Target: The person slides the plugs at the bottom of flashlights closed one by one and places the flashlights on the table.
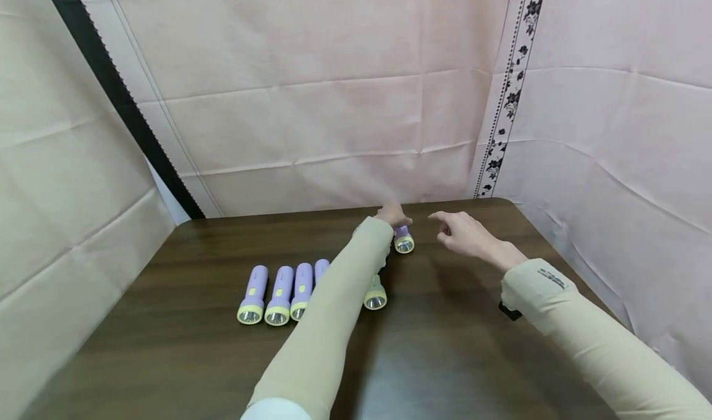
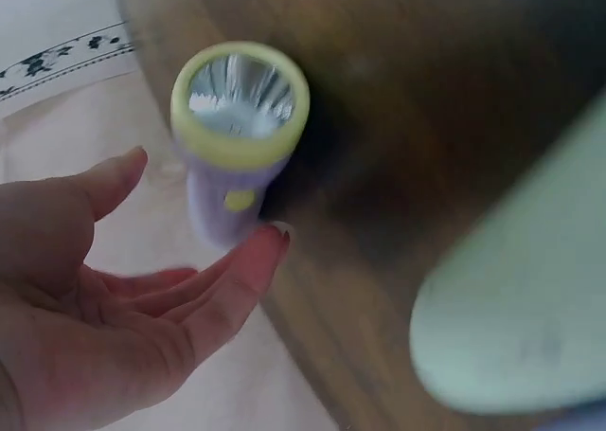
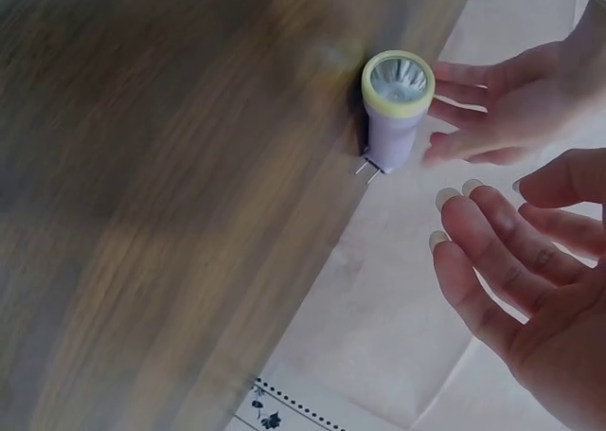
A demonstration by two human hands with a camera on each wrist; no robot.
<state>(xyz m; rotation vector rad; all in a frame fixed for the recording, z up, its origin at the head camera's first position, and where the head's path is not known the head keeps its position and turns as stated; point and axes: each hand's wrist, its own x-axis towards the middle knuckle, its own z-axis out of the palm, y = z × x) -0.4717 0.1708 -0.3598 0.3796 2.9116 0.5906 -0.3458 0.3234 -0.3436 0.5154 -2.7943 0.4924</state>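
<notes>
At the table's far edge lies a purple flashlight (image 1: 403, 242) with a yellow rim around its lens; two metal prongs stick out of its tail in the right wrist view. My left hand (image 1: 394, 214) reaches in from behind it. Thumb and fingers (image 2: 222, 294) are spread apart, with fingertips close at the side of the flashlight (image 2: 232, 180). To the right, my right hand (image 1: 464, 233) hovers over the table, its fingers (image 3: 511, 251) loosely bent and holding nothing. Nearer me, a green flashlight (image 1: 375, 296) is partly hidden by the left sleeve.
Several purple flashlights (image 1: 280, 296) lie in a row on the left of the dark wooden table (image 1: 183, 321), lenses toward me, the rightmost partly behind my left forearm. Pale cloth (image 1: 334, 123) hangs behind the table and along both sides. A pale green rounded shape (image 2: 521, 289) looms blurred in the left wrist view.
</notes>
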